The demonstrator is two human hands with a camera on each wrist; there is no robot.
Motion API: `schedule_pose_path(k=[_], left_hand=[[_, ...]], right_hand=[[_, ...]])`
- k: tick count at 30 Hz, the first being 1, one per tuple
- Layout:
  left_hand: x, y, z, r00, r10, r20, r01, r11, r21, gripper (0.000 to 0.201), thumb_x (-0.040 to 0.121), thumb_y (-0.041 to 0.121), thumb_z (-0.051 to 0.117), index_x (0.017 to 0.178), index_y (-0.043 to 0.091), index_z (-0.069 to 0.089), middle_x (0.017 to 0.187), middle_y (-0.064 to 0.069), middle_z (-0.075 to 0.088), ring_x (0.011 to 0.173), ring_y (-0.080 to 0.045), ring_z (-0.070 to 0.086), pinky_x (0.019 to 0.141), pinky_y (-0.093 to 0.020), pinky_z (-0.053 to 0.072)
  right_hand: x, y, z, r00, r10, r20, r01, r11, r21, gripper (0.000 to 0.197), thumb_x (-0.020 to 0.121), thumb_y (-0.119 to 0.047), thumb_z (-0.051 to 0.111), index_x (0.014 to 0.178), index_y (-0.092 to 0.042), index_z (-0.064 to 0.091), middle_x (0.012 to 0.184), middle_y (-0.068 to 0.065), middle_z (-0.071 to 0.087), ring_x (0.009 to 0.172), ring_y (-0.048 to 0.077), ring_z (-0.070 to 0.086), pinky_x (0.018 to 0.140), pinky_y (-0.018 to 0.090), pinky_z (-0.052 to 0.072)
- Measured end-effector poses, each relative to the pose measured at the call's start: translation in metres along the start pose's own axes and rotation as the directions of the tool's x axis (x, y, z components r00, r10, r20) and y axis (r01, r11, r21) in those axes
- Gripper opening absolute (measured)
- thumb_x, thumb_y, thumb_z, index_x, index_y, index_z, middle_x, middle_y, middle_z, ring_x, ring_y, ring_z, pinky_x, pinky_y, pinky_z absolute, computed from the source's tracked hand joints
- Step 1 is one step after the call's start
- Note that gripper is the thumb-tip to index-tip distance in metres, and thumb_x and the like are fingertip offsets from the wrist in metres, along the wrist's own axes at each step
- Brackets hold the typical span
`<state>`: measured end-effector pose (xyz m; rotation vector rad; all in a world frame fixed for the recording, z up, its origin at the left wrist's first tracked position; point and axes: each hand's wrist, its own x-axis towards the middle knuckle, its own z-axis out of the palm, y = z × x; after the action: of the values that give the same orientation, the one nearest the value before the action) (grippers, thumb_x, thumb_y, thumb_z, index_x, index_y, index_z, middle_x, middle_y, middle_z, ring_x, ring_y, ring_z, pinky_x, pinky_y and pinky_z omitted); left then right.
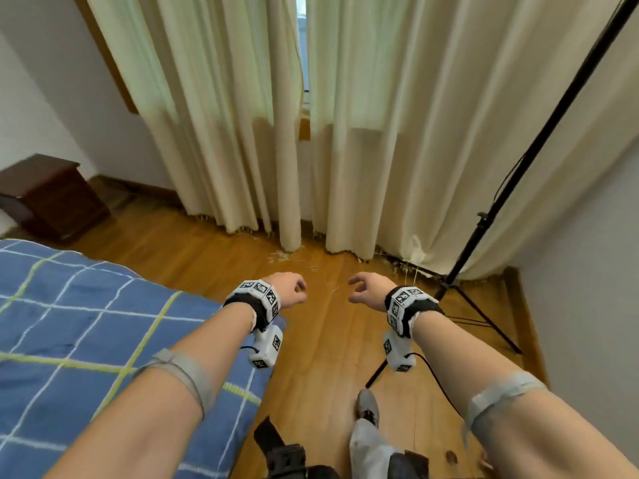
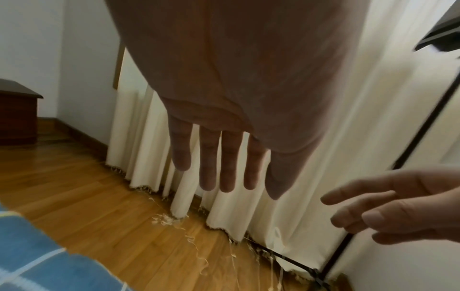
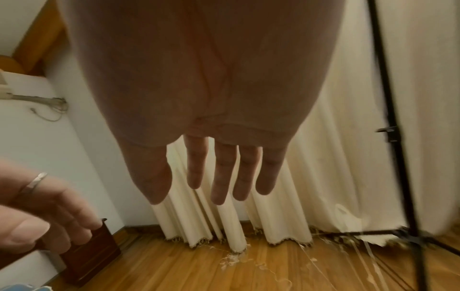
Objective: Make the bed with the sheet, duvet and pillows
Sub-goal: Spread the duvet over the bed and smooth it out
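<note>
While both hands, left hand and right hand, hang relaxed and empty, nothing is gripped. Walking on risks snagging the black tripod stand beside the blue checked bedcover.

Bed cut off at frame edge

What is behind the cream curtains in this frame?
Through the gap between the long cream fabric curtains, a narrow strip of window and a wooden sill show. The rest of the window and the wall behind are covered by the cloth.
</note>
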<state>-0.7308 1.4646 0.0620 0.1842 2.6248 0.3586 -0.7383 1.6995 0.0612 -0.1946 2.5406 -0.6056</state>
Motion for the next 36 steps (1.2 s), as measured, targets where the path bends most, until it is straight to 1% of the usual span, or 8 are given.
schedule_pose_path(k=[4, 7, 10, 14, 25, 29, 33, 36], left_hand=[[0.086, -0.041, -0.038, 0.983, -0.175, -0.057, 0.173, 0.984, -0.036, 0.039, 0.09, 0.045, 0.056, 0.125, 0.028, 0.057, 0.121, 0.007, 0.063, 0.105, -0.015, 0.061, 0.08, -0.026, 0.048], [0.114, -0.076, -0.057, 0.96, -0.276, -0.037, 0.27, 0.956, -0.114, 0.039, 0.088, 0.046, 0.056, 0.123, 0.03, 0.059, 0.121, 0.007, 0.064, 0.106, -0.014, 0.061, 0.087, -0.03, 0.051], [0.139, -0.119, -0.089, 0.908, -0.413, -0.077, 0.381, 0.886, -0.264, 0.034, 0.087, 0.045, 0.058, 0.118, 0.031, 0.062, 0.123, 0.008, 0.064, 0.108, -0.013, 0.06, 0.092, -0.033, 0.051], [0.191, -0.175, -0.129, 0.824, -0.55, -0.14, 0.455, 0.788, -0.416, 0.028, 0.089, 0.041, 0.061, 0.115, 0.031, 0.064, 0.119, 0.007, 0.065, 0.105, -0.014, 0.061, 0.081, -0.026, 0.049], [0.39, -0.351, -0.277, 0.819, -0.571, -0.061, 0.474, 0.733, -0.489, 0.029, 0.088, 0.037, 0.064, 0.115, 0.024, 0.065, 0.12, 0.004, 0.066, 0.109, -0.014, 0.06, 0.091, -0.027, 0.048], [0.417, -0.418, -0.338, 0.813, -0.579, -0.063, 0.484, 0.731, -0.481, 0.031, 0.09, 0.037, 0.062, 0.118, 0.025, 0.063, 0.12, 0.006, 0.064, 0.108, -0.014, 0.06, 0.089, -0.026, 0.048], [0.411, -0.504, -0.383, 0.762, -0.639, -0.104, 0.502, 0.685, -0.528, 0.033, 0.092, 0.039, 0.059, 0.122, 0.025, 0.062, 0.122, 0.007, 0.063, 0.111, -0.013, 0.059, 0.087, -0.024, 0.046], [0.392, -0.576, -0.401, 0.693, -0.715, -0.098, 0.548, 0.61, -0.572, 0.032, 0.093, 0.038, 0.058, 0.122, 0.024, 0.062, 0.124, 0.006, 0.062, 0.111, -0.013, 0.059, 0.087, -0.023, 0.045]], right_hand=[[0.14, -0.016, -0.048, 0.992, -0.111, 0.065, 0.116, 0.99, -0.076, 0.056, 0.086, -0.043, 0.067, 0.137, -0.028, 0.05, 0.131, -0.001, 0.06, 0.111, 0.02, 0.061, 0.092, 0.033, 0.052], [0.203, -0.039, -0.069, 0.975, -0.149, 0.168, 0.173, 0.974, -0.145, 0.056, 0.086, -0.045, 0.066, 0.137, -0.028, 0.05, 0.131, -0.001, 0.06, 0.111, 0.02, 0.061, 0.092, 0.034, 0.053], [0.277, -0.083, -0.099, 0.938, -0.204, 0.281, 0.272, 0.935, -0.229, 0.057, 0.087, -0.044, 0.066, 0.139, -0.027, 0.049, 0.129, 0.001, 0.061, 0.113, 0.021, 0.06, 0.094, 0.035, 0.051], [0.375, -0.141, -0.125, 0.895, -0.316, 0.314, 0.402, 0.876, -0.266, 0.054, 0.089, -0.043, 0.063, 0.138, -0.025, 0.049, 0.13, 0.002, 0.061, 0.113, 0.023, 0.06, 0.095, 0.035, 0.051], [0.633, -0.306, -0.203, 0.872, -0.348, 0.343, 0.439, 0.867, -0.237, 0.046, 0.088, -0.034, 0.062, 0.132, -0.026, 0.054, 0.123, -0.002, 0.064, 0.113, 0.02, 0.061, 0.096, 0.031, 0.049], [0.706, -0.376, -0.213, 0.873, -0.345, 0.344, 0.42, 0.891, -0.172, 0.041, 0.091, -0.031, 0.06, 0.131, -0.025, 0.055, 0.125, -0.003, 0.062, 0.103, 0.02, 0.065, 0.088, 0.029, 0.052], [0.775, -0.47, -0.185, 0.814, -0.394, 0.427, 0.509, 0.838, -0.197, 0.042, 0.091, -0.031, 0.06, 0.132, -0.025, 0.055, 0.127, -0.001, 0.062, 0.105, 0.017, 0.062, 0.091, 0.027, 0.05], [0.817, -0.557, -0.15, 0.721, -0.458, 0.52, 0.614, 0.77, -0.173, 0.041, 0.092, -0.027, 0.061, 0.133, -0.027, 0.055, 0.128, -0.007, 0.058, 0.112, 0.016, 0.058, 0.094, 0.025, 0.046]])
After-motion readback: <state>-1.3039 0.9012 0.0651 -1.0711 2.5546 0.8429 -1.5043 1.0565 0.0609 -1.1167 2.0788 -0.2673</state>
